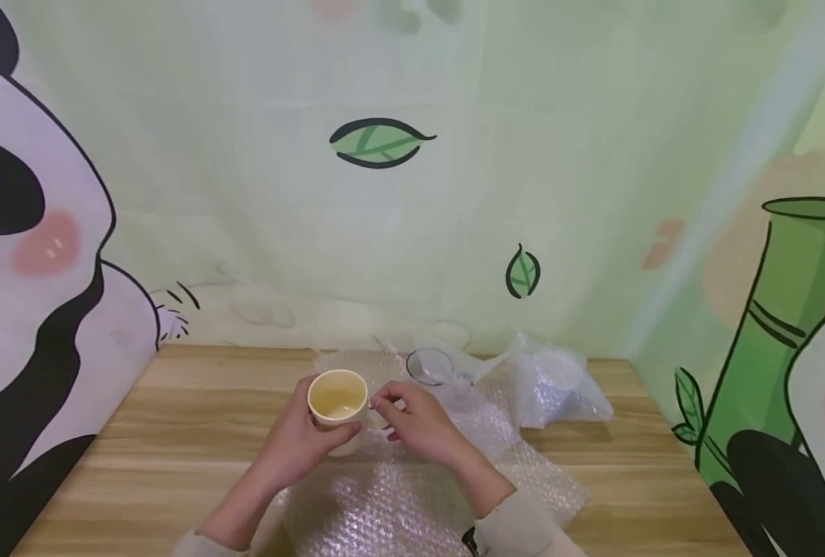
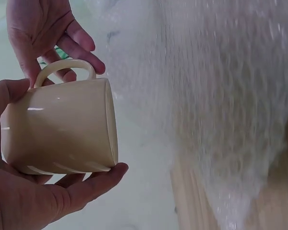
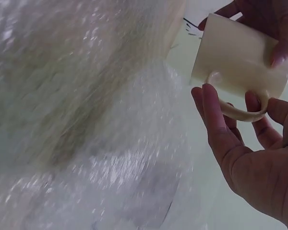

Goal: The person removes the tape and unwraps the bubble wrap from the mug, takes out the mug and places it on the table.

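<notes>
Holding a cream mug (image 1: 338,402) roughly upright, with its mouth up, the left hand (image 1: 304,429) wraps its fingers and thumb round the body, as we see in all three views. We find the right hand (image 1: 412,418) at the mug's other side, thumb and finger pinching the handle (image 2: 69,62) near its upper end, while the remaining fingers spread loosely beside it. Our mug is in the air, its base apart from the sheet of bubble wrap (image 1: 377,503) that covers the middle of the wooden table (image 1: 196,418). Behind the right hand we notice a clear round thing (image 1: 429,367), perhaps a glass, though it is too faint for us to be sure. Near it, to the right, sits a bundle (image 1: 558,387) in more wrap, its contents blurred. Beyond the table we face a pale green backdrop (image 1: 259,178) printed with leaves, a panda (image 1: 71,193) at left and bamboo (image 1: 795,286) at right.
</notes>
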A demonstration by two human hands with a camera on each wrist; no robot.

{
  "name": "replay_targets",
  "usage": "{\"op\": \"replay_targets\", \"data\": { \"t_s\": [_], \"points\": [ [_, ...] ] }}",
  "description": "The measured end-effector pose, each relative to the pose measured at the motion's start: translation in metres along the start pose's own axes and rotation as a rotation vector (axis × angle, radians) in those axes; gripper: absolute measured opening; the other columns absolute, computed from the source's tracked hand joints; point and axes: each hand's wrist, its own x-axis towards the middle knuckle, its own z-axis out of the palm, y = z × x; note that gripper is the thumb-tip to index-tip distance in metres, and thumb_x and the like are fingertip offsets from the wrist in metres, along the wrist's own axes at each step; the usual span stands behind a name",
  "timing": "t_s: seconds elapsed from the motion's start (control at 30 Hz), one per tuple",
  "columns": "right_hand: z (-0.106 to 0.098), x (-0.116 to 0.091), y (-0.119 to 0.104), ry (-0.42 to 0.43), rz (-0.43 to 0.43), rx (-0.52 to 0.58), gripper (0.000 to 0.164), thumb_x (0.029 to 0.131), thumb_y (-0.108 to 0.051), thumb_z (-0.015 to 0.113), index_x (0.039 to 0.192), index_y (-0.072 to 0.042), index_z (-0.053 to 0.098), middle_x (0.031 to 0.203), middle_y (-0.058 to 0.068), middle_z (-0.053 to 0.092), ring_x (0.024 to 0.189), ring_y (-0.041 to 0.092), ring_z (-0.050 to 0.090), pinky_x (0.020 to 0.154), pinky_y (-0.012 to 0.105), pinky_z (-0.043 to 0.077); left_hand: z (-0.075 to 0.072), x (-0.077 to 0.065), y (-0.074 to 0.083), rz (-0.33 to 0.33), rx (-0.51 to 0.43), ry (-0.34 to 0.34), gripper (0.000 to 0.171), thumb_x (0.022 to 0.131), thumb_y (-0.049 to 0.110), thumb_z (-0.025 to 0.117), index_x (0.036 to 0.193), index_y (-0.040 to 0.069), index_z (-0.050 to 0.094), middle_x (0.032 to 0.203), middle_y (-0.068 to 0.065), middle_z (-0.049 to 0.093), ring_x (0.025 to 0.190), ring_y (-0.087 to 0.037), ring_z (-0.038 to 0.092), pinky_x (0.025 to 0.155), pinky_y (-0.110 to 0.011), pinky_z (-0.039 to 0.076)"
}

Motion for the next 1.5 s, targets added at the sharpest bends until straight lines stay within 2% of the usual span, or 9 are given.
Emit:
{"op": "replay_targets", "data": {
  "t_s": [0.17, 0.37, 0.6, 0.77, 1.0, 1.17, 1.37, 1.43, 1.5],
  "points": [
    [0.016, 0.012, -0.002, 0.017, 0.009, 0.008, 0.027, 0.106, -0.028, 0.059, 0.106, -0.003, 0.069, 0.100, 0.007, 0.062, 0.085, 0.027, 0.072, 0.069, 0.034, 0.064, -0.010, 0.002, -0.007, -0.024, 0.055, 0.054, 0.087, 0.079, 0.029, 0.091, 0.145, 0.004, 0.040, 0.128, -0.017, 0.063, 0.115, -0.029, 0.064, 0.094, -0.039, 0.053],
    [0.031, 0.027, -0.004, 0.038, 0.008, 0.023, 0.027, 0.107, -0.027, 0.059, 0.106, -0.002, 0.070, 0.099, 0.005, 0.062, 0.089, 0.037, 0.072, 0.071, 0.040, 0.064, -0.022, 0.009, -0.015, -0.059, 0.099, 0.113, 0.089, 0.080, 0.035, 0.090, 0.145, 0.002, 0.038, 0.131, -0.021, 0.062, 0.117, -0.032, 0.064, 0.097, -0.043, 0.053],
    [0.045, 0.043, -0.006, 0.072, 0.041, 0.037, 0.026, 0.107, -0.028, 0.057, 0.113, -0.005, 0.067, 0.106, 0.013, 0.066, 0.089, 0.037, 0.072, 0.075, 0.044, 0.064, -0.036, 0.018, -0.022, -0.076, 0.074, 0.135, 0.091, 0.082, 0.034, 0.089, 0.148, 0.003, 0.036, 0.138, -0.021, 0.056, 0.122, -0.035, 0.062, 0.097, -0.042, 0.053],
    [0.058, 0.051, -0.006, 0.122, 0.101, 0.128, 0.024, 0.108, -0.026, 0.056, 0.120, -0.006, 0.058, 0.113, 0.015, 0.064, 0.095, 0.037, 0.072, 0.080, 0.044, 0.063, -0.048, 0.023, -0.027, -0.083, 0.047, 0.144, 0.088, 0.083, 0.030, 0.088, 0.149, 0.003, 0.036, 0.141, -0.021, 0.054, 0.125, -0.036, 0.059, 0.092, -0.033, 0.053],
    [0.075, 0.059, -0.007, 0.177, 0.156, 0.274, 0.022, 0.105, -0.018, 0.057, 0.118, -0.001, 0.056, 0.108, 0.016, 0.065, 0.102, 0.037, 0.069, 0.089, 0.046, 0.061, -0.062, 0.029, -0.038, -0.100, 0.011, 0.152, 0.087, 0.084, 0.029, 0.088, 0.150, 0.004, 0.036, 0.141, -0.020, 0.054, 0.126, -0.034, 0.058, 0.089, -0.024, 0.050],
    [0.086, 0.066, -0.007, 0.188, 0.186, 0.358, 0.022, 0.103, -0.014, 0.058, 0.121, 0.000, 0.059, 0.114, 0.020, 0.068, 0.107, 0.034, 0.070, 0.089, 0.042, 0.059, -0.070, 0.034, -0.050, -0.109, -0.014, 0.158, 0.087, 0.085, 0.027, 0.087, 0.152, 0.005, 0.035, 0.143, -0.019, 0.053, 0.127, -0.032, 0.056, 0.089, -0.019, 0.048],
    [0.094, 0.072, -0.007, 0.159, 0.196, 0.360, 0.030, 0.098, -0.010, 0.060, 0.127, -0.003, 0.061, 0.114, 0.018, 0.071, 0.087, 0.014, 0.060, 0.072, 0.023, 0.048, -0.081, 0.041, -0.065, -0.129, -0.019, 0.156, 0.088, 0.087, 0.025, 0.085, 0.155, 0.006, 0.032, 0.147, -0.019, 0.050, 0.130, -0.031, 0.052, 0.091, -0.016, 0.044],
    [0.097, 0.074, -0.007, 0.141, 0.198, 0.354, 0.033, 0.096, -0.008, 0.060, 0.129, -0.004, 0.060, 0.114, 0.017, 0.070, 0.084, 0.012, 0.057, 0.070, 0.021, 0.045, -0.085, 0.043, -0.069, -0.134, -0.012, 0.151, 0.089, 0.087, 0.026, 0.085, 0.155, 0.005, 0.031, 0.147, -0.020, 0.049, 0.131, -0.032, 0.051, 0.092, -0.018, 0.044],
    [0.100, 0.076, -0.007, 0.126, 0.192, 0.352, 0.038, 0.093, -0.005, 0.061, 0.131, -0.003, 0.060, 0.117, 0.018, 0.070, 0.089, 0.016, 0.061, 0.074, 0.024, 0.049, -0.089, 0.044, -0.071, -0.137, 0.002, 0.147, 0.089, 0.088, 0.027, 0.085, 0.156, 0.005, 0.031, 0.147, -0.021, 0.049, 0.131, -0.032, 0.052, 0.094, -0.022, 0.045]
  ]
}}
